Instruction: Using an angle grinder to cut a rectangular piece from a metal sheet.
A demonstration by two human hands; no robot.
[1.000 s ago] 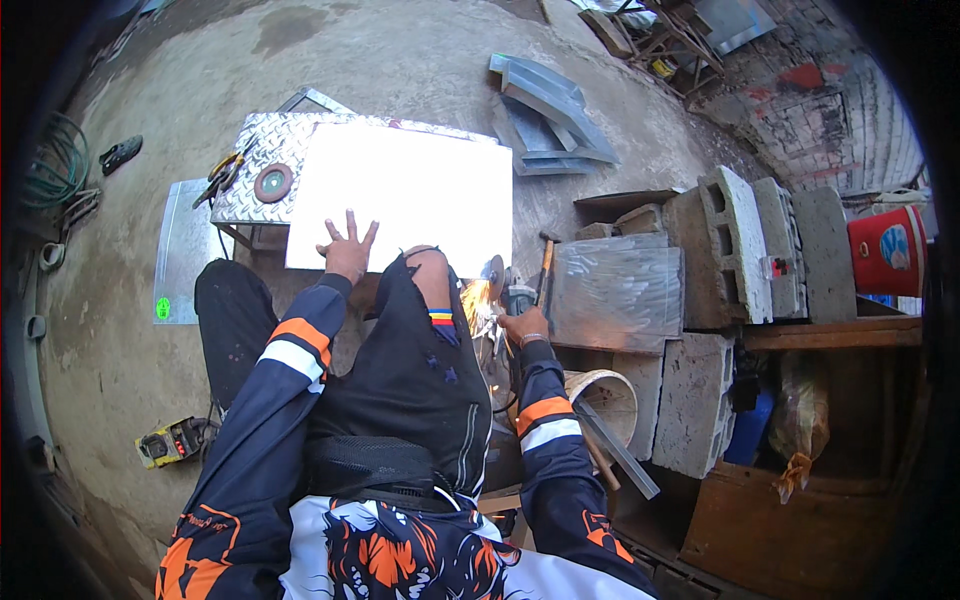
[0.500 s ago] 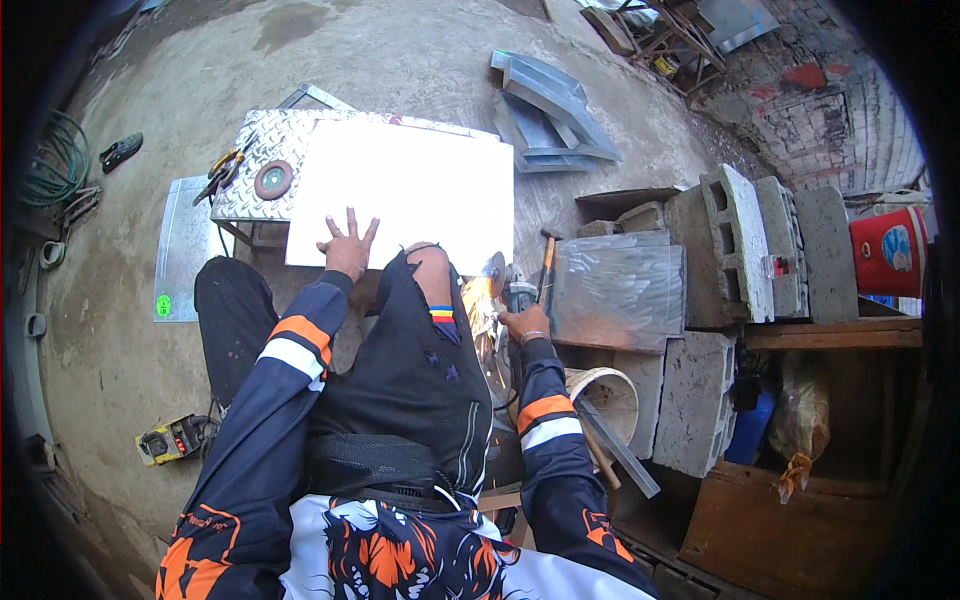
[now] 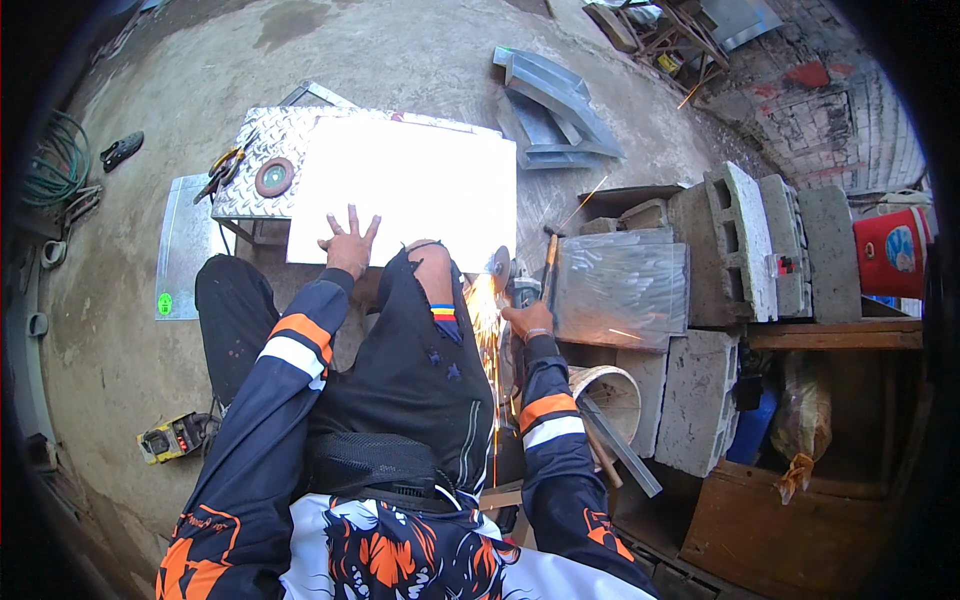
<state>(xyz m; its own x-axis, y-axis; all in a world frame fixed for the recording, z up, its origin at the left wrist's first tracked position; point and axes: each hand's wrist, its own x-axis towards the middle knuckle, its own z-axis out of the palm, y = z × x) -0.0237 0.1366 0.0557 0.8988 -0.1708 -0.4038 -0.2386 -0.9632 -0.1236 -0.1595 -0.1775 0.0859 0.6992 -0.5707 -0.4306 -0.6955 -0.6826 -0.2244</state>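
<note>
My left hand [image 3: 349, 244] lies with spread fingers on the near edge of a bright white sheet [image 3: 410, 185], pressing it onto a low table topped with diamond-plate metal [image 3: 268, 132]. In my right hand [image 3: 527, 321] is an angle grinder [image 3: 524, 290], gripped from behind. Its disc [image 3: 501, 264] meets the sheet's near right corner, beside my bare knee. Orange sparks [image 3: 485, 320] stream down from that spot toward me. A loose grinding disc [image 3: 274, 177] and pliers [image 3: 222, 172] rest on the table's left part.
Right of the grinder stand a hammer [image 3: 550, 262], a scratched metal sheet [image 3: 620, 290] and concrete blocks [image 3: 735, 240]. Beyond the table lie bent metal channels [image 3: 560, 110]. A pipe [image 3: 608, 398] is near my right forearm. A yellow-black device [image 3: 172, 438] sits on the floor at left.
The spark stream has grown brighter and longer, and stray sparks now fly to the right. The grinder disc has shifted slightly up and right; my left hand stays put.
</note>
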